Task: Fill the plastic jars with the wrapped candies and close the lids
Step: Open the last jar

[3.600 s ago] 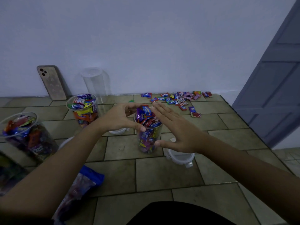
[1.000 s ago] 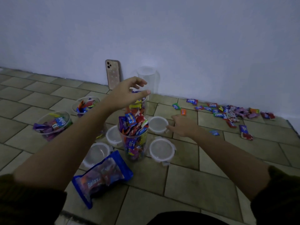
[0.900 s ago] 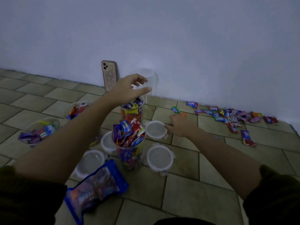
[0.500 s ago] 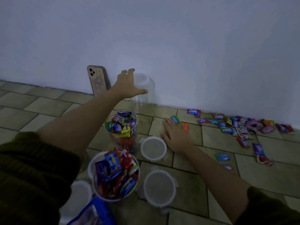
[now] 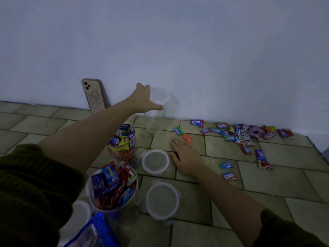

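An empty clear jar [image 5: 160, 111] stands against the wall. My left hand [image 5: 142, 100] reaches it with fingers spread, the thumb lying across the jar's front just under the rim. My right hand [image 5: 185, 157] lies flat, palm down, on the floor tiles between a white lid [image 5: 154, 161] and an orange candy [image 5: 187, 138]. Two jars heaped with wrapped candies stand open: one close to me [image 5: 114, 189], one behind it [image 5: 124, 141]. A second lid [image 5: 162, 200] lies nearer. Loose candies [image 5: 240, 134] are scattered along the wall at the right.
A phone [image 5: 94, 97] leans on the wall left of the empty jar. A blue candy bag [image 5: 92, 232] lies at the bottom edge, with another white lid [image 5: 80, 211] beside it. Single candies [image 5: 229, 175] lie right of my right forearm.
I have leaned forward and my left hand has travelled from above the filled jars to the empty jar at the wall. My right hand has stayed flat on the floor.
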